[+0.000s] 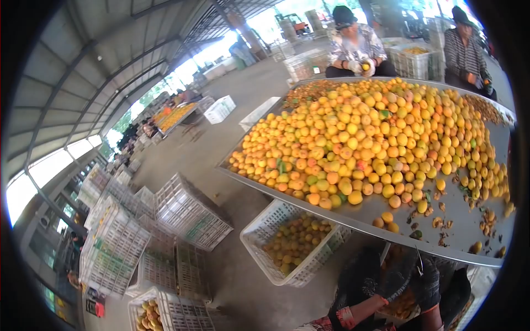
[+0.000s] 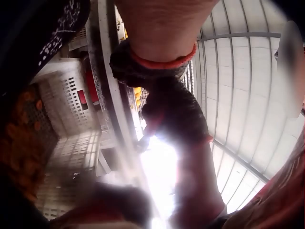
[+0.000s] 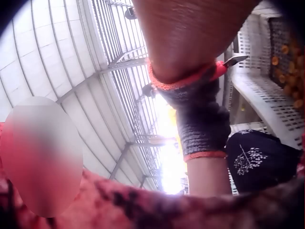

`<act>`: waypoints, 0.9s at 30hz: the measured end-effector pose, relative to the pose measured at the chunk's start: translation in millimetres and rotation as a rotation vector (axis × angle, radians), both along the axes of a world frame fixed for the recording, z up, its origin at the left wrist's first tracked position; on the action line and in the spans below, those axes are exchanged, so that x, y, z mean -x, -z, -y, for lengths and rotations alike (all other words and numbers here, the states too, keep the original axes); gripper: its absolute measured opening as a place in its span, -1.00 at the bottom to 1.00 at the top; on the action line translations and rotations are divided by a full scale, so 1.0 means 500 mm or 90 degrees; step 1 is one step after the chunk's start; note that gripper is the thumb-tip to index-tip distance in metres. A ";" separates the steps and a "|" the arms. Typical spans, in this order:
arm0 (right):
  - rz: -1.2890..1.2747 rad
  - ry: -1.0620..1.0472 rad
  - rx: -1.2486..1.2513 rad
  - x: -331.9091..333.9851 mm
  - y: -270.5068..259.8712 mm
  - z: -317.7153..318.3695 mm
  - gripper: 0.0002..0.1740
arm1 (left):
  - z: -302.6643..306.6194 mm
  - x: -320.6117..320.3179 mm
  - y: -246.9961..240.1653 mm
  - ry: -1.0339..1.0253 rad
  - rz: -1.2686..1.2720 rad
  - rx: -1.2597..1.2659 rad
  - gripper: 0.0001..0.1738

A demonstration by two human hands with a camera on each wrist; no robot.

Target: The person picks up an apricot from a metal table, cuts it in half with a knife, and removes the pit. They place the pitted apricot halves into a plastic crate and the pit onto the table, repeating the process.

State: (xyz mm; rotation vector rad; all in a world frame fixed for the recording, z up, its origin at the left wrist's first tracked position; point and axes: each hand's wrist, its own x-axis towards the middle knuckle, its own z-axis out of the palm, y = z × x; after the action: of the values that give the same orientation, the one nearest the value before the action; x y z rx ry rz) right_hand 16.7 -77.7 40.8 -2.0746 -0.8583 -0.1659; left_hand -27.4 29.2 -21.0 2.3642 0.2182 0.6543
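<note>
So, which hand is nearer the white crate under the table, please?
Left. The left hand is next along from the white crate; the right hand lies beyond it, farther off.

head camera looks down across the table [image 1: 364,212] from its near edge; wrist cameras sit close beneath, facing up — all share the roof [image 1: 83,55].

Bearing a fruit heap [image 1: 364,132] across most of the bench [image 1: 458,220], with scraps [image 1: 486,218] at its near right. Keeping a filled crate [image 1: 309,270] on the floor under the near edge, left of the left hand [image 1: 395,273] and right hand [image 1: 428,284]. Stacking crates [image 1: 165,220] further left. Seating a person [image 1: 356,47] and another person [image 1: 464,52] behind the far edge.
</note>
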 end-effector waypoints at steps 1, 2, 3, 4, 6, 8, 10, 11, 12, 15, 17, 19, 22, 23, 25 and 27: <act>0.004 -0.008 -0.003 0.001 -0.008 -0.003 -0.65 | 0.001 0.000 0.000 0.011 -0.025 0.068 -0.51; -0.021 -0.025 0.024 0.005 -0.022 0.000 -0.61 | 0.001 0.000 -0.001 0.027 -0.049 0.136 -0.51; -0.048 -0.041 0.053 0.010 -0.031 0.000 -0.57 | 0.001 0.000 -0.001 0.044 -0.074 0.205 -0.51; -0.045 -0.042 0.052 0.019 -0.035 -0.008 -0.57 | 0.001 0.000 -0.001 0.062 -0.100 0.275 -0.51; -0.782 -0.038 -0.559 0.035 -0.038 -0.024 -0.50 | 0.000 0.000 -0.003 0.104 -0.149 0.414 -0.52; -0.791 -0.067 -0.549 0.016 -0.014 0.004 -0.49 | -0.001 0.000 -0.005 0.145 -0.200 0.555 -0.52; -0.802 -0.091 -0.541 0.009 -0.007 0.026 -0.48 | -0.003 0.000 -0.009 0.189 -0.256 0.697 -0.52; -0.562 -0.135 -0.307 0.010 -0.026 0.034 -0.49 | -0.005 0.005 -0.021 0.191 -0.256 0.696 -0.52; -0.317 -0.168 -0.078 0.012 -0.036 0.038 -0.50 | -0.011 0.013 -0.032 0.203 -0.262 0.568 -0.53; -0.297 -0.111 -0.114 0.020 -0.002 0.041 -0.55 | -0.021 0.041 -0.109 0.191 -0.231 0.487 -0.53; -0.193 -0.086 -0.011 0.027 -0.010 0.045 -0.60 | -0.017 0.045 -0.116 0.167 -0.200 0.537 -0.53; -0.090 -0.058 0.090 0.036 -0.017 0.042 -0.65 | -0.010 0.040 -0.060 0.203 -0.224 0.387 -0.51; -0.026 -0.029 0.094 0.041 -0.020 0.033 -0.71 | 0.020 0.015 0.072 0.230 -0.048 0.594 -0.55; -0.232 -0.052 -0.040 0.038 -0.016 0.033 -0.70 | 0.023 0.012 0.057 0.231 -0.047 0.594 -0.55; -0.437 -0.073 -0.178 0.031 -0.018 0.030 -0.68 | 0.033 0.001 0.026 0.197 -0.024 0.784 -0.61; -1.081 -0.056 -0.635 0.022 -0.031 0.022 -0.66 | 0.036 0.001 0.029 0.195 -0.042 0.681 -0.62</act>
State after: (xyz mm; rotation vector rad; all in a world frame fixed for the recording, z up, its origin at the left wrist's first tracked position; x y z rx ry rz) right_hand 5.7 -88.7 56.1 -0.6617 0.2463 0.9126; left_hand -28.0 11.2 -35.5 1.3400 0.1665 0.2025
